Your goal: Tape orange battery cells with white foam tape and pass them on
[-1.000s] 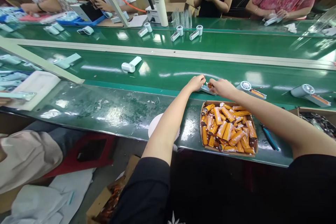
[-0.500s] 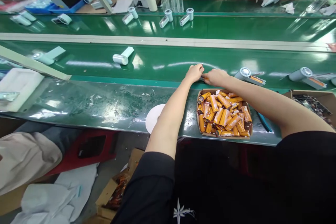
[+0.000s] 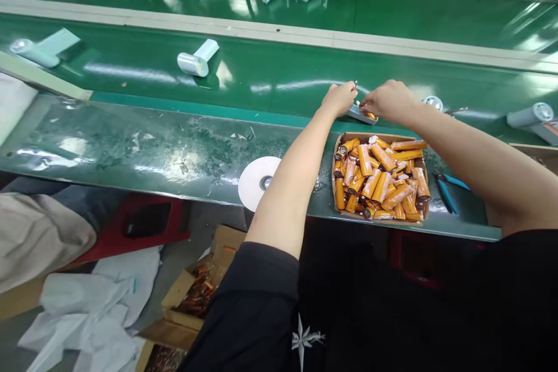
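Reaching forward | left hand (image 3: 341, 99) at casing (image 3: 360, 116) | right hand (image 3: 390, 103) bent downward

Upper garment (image 3: 375, 302): black, sleeves (image 3: 257, 290) short, ending near the elbows. Front marking: one pale, multi-pointed star emblem (image 3: 301, 338), lower point elongated. Forearms and hands: uncovered, without gloves.

Head camera: single view, forward and steeply downward.
Viewpoint: above the black sleeves (image 3: 250, 302), close range; left hand (image 3: 341, 99) and right hand (image 3: 389, 102) at middle range; coverage extends across the glossy dark-green bench (image 3: 196, 139) to the smooth green belt (image 3: 244, 64).
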The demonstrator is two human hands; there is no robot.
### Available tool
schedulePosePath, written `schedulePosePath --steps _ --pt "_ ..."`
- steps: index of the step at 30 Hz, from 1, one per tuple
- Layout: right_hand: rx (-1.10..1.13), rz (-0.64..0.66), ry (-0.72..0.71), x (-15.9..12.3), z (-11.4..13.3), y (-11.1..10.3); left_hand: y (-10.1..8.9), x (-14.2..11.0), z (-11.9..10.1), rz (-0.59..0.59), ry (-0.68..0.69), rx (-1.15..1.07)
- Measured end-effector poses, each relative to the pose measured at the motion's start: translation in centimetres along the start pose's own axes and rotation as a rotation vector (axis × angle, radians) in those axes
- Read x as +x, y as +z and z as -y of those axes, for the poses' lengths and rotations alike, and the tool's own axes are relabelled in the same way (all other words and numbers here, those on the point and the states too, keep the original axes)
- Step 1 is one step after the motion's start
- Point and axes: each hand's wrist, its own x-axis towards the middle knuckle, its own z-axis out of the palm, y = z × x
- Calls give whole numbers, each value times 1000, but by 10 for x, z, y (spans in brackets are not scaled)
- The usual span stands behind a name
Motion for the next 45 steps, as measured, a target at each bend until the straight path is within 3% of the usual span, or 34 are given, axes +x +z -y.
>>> schedulePosePath --steps 4,7,10,12,15,17,19,21,23,26,31,33,35,39,40,42,43,45 --pt "-168 163 12 13 30 6 -3 -5 -6 -1 10 48" --pt "-133 201 -29 14 24 -5 -8 -6 -22 -7 -26 68" --pt "6 99 -15 -18 3 -30 -24 -15 -44 -64 -157 88" --pt "159 -55 47 -62 -7 -45 -41 -43 -50 -125 -161 107" --pt "424 -292 99 -151 -12 -49 -74 -134 -24 -109 69 154" --pt "539 -390 163 -214 -4 -38 -95 -217 15 -9 187 215" --pt "633 -411 275 -267 12 -21 -112 -298 59 118 203 330" --pt "713 -398 360 -300 33 -5 -120 -362 92 222 164 436" --pt "815 -443 342 -311 55 6 -120 -397 105 236 136 489" --pt "1009 -413 238 -292 101 9 -115 -403 90 81 187 467" --pt "1353 106 -81 -235 198 4 -95 -395 26 -440 353 424" --pt "1367 184 -228 -221 227 13 -89 -400 13 -565 379 431" --pt "1241 245 -373 -216 244 27 -86 -405 17 -652 348 446" --pt "592 429 -393 -224 238 41 -85 -409 54 -737 181 430" --pt "504 476 -386 -226 229 38 -84 -410 63 -731 145 423" --pt "546 504 -396 -229 207 26 -79 -411 72 -734 114 425" --pt "618 432 -366 -228 195 17 -76 -411 72 -744 122 432" --pt "651 130 -170 -219 172 0 -69 -409 66 -749 150 437"
